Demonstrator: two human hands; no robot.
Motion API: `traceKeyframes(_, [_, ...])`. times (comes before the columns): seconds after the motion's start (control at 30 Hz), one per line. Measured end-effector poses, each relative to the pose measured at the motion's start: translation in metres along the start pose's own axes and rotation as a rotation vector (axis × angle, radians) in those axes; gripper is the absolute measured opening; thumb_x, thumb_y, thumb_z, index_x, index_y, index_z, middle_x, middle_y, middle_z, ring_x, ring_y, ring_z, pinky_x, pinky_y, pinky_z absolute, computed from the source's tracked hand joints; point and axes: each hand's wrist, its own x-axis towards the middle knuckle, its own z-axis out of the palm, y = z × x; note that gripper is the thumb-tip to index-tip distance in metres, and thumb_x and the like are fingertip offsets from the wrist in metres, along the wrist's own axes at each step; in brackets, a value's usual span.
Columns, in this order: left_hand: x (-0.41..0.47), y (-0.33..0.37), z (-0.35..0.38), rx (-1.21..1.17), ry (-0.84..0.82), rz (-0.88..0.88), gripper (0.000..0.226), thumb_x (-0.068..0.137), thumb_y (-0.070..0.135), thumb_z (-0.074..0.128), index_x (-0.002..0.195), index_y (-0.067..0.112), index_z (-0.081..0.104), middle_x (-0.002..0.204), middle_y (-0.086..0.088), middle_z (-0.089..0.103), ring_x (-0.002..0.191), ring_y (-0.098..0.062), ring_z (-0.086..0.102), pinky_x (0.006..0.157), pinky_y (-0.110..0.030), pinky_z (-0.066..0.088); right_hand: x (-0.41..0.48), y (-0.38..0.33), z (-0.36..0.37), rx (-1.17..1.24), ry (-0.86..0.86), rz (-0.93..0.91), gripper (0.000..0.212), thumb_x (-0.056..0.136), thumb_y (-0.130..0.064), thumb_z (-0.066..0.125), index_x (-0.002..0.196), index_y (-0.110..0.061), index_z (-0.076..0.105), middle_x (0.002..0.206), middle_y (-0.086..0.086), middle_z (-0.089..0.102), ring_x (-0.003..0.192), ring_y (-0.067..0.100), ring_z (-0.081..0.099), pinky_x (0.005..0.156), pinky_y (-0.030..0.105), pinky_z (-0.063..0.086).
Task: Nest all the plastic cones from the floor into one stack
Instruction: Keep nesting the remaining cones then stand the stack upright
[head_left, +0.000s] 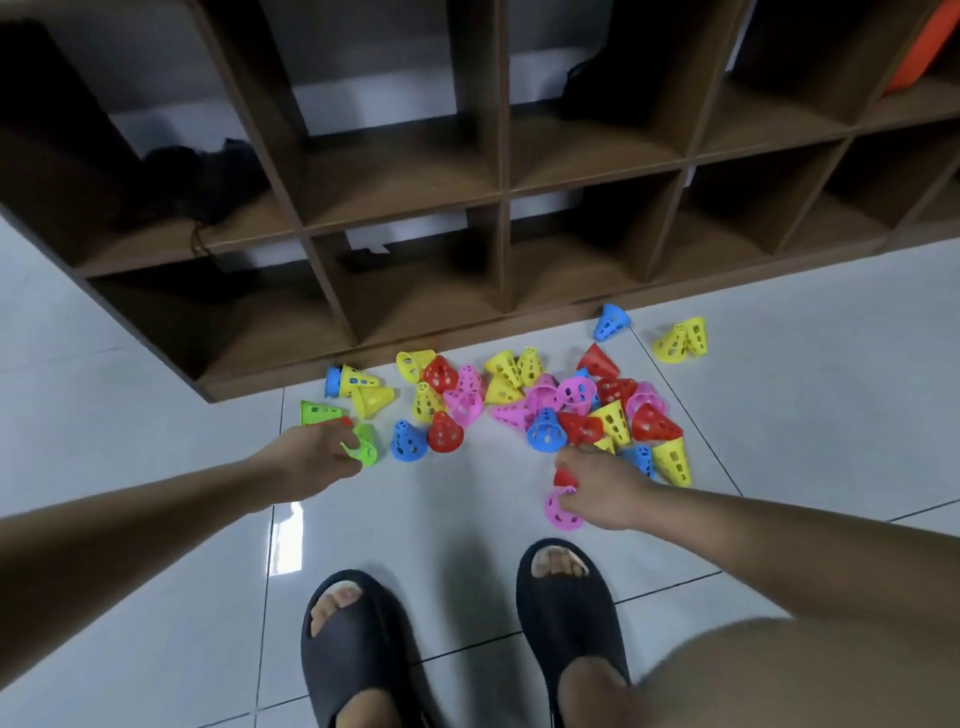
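Left hand (317, 457) grips a green cone (365, 451); right hand (602, 488) holds a pink cone (561, 512) (a red cone (563, 478) apparently nested with it). The loose cones (545, 405) lie on the floor (467, 509) just beyond the right fingers (574, 460), far side; right hand nearer.

Soft light, floor (287, 525) glare, warped edges
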Motion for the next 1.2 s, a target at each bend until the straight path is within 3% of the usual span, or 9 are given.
traceKeyframes(0.1, [0.017, -0.022, -0.003, 0.057, -0.005, -0.036, 0.048, 0.100, 0.036, 0.071, 0.146, 0.031, 0.059, 0.132, -0.003, 0.069, 0.110, -0.025, 0.065, 0.086, -0.031, 0.053, 0.014, 0.011, 0.018, -0.075, 0.013, 0.023, 0.052, 0.097, -0.033, 0.066, 0.143, -0.018, 0.047, 0.145, 0.003, 0.043, 0.120, 0.028, 0.059, 0.087, 0.038, 0.052])
traceKeyframes(0.3, [0.064, -0.045, 0.003, 0.122, -0.013, -0.078, 0.051, 0.097, 0.041, 0.072, 0.144, 0.029, 0.059, 0.132, -0.004, 0.068, 0.107, -0.024, 0.066, 0.090, -0.035, 0.058, 0.039, 0.033, 0.057, -0.129, 0.012, 0.055, 0.063, 0.098, -0.038, 0.066, 0.153, -0.021, 0.040, 0.161, 0.006, 0.030, 0.133, 0.029, 0.055, 0.090, 0.036, 0.051])
traceKeyframes(0.53, [0.118, -0.069, 0.016, 0.170, -0.051, -0.072, 0.052, 0.100, 0.033, 0.068, 0.150, 0.023, 0.054, 0.139, -0.012, 0.062, 0.122, -0.033, 0.061, 0.085, -0.031, 0.043, 0.065, 0.031, 0.081, 0.070, 0.062, 0.116, 0.059, 0.100, -0.054, 0.062, 0.145, -0.019, 0.047, 0.143, 0.006, 0.047, 0.124, 0.027, 0.058, 0.095, 0.039, 0.053])
traceKeyframes(0.77, [0.168, -0.100, 0.018, 0.126, 0.003, -0.133, 0.017, 0.098, 0.044, 0.070, 0.102, 0.028, 0.067, 0.111, -0.007, 0.065, 0.087, -0.023, 0.061, 0.078, -0.034, 0.050, 0.092, 0.028, 0.090, -0.008, 0.047, 0.096, 0.039, 0.106, -0.045, 0.059, 0.137, -0.023, 0.058, 0.138, 0.002, 0.051, 0.122, 0.025, 0.056, 0.090, 0.036, 0.050])
traceKeyframes(0.87, [0.181, -0.110, 0.028, 0.113, 0.027, -0.147, 0.043, 0.098, 0.070, 0.056, 0.108, 0.030, 0.067, 0.111, -0.006, 0.064, 0.093, -0.028, 0.064, 0.080, -0.036, 0.051, 0.103, 0.026, 0.093, 0.066, 0.062, 0.094, 0.029, 0.101, -0.043, 0.065, 0.118, -0.020, 0.058, 0.116, 0.001, 0.056, 0.103, 0.020, 0.058, 0.078, 0.030, 0.039])
traceKeyframes(0.97, [0.189, -0.117, 0.036, 0.084, 0.058, -0.190, 0.068, 0.082, 0.086, 0.044, 0.122, 0.033, 0.063, 0.117, -0.007, 0.065, 0.102, -0.036, 0.067, 0.086, -0.042, 0.056, 0.114, 0.021, 0.093, 0.153, 0.039, 0.068, 0.040, 0.094, -0.038, 0.073, 0.124, -0.017, 0.058, 0.112, -0.003, 0.055, 0.103, 0.019, 0.058, 0.077, 0.026, 0.041])
traceKeyframes(1.03, [0.193, -0.120, 0.040, 0.049, 0.057, -0.210, 0.072, 0.079, 0.083, 0.045, 0.128, 0.032, 0.060, 0.112, -0.004, 0.070, 0.095, -0.031, 0.068, 0.078, -0.037, 0.054, 0.123, 0.016, 0.088, 0.192, 0.014, 0.011, 0.042, 0.091, -0.036, 0.077, 0.123, -0.016, 0.058, 0.110, -0.005, 0.054, 0.103, 0.017, 0.056, 0.079, 0.026, 0.045])
traceKeyframes(1.13, [0.197, -0.128, 0.044, 0.034, 0.046, -0.194, 0.051, 0.094, 0.073, 0.061, 0.122, 0.030, 0.060, 0.083, 0.013, 0.070, 0.073, -0.010, 0.063, 0.063, -0.030, 0.046, 0.136, 0.005, 0.074, 0.192, 0.002, -0.076, 0.038, 0.088, -0.034, 0.079, 0.117, -0.019, 0.061, 0.106, -0.004, 0.056, 0.097, 0.016, 0.056, 0.078, 0.031, 0.044])
traceKeyframes(1.2, [0.199, -0.140, 0.051, 0.006, 0.054, -0.224, 0.050, 0.092, 0.059, 0.074, 0.125, 0.023, 0.063, 0.090, 0.006, 0.073, 0.078, -0.016, 0.064, 0.066, -0.032, 0.046, 0.144, 0.000, 0.063, 0.152, 0.008, -0.142, 0.037, 0.088, -0.035, 0.079, 0.117, -0.022, 0.061, 0.108, -0.005, 0.057, 0.098, 0.016, 0.056, 0.079, 0.031, 0.044])
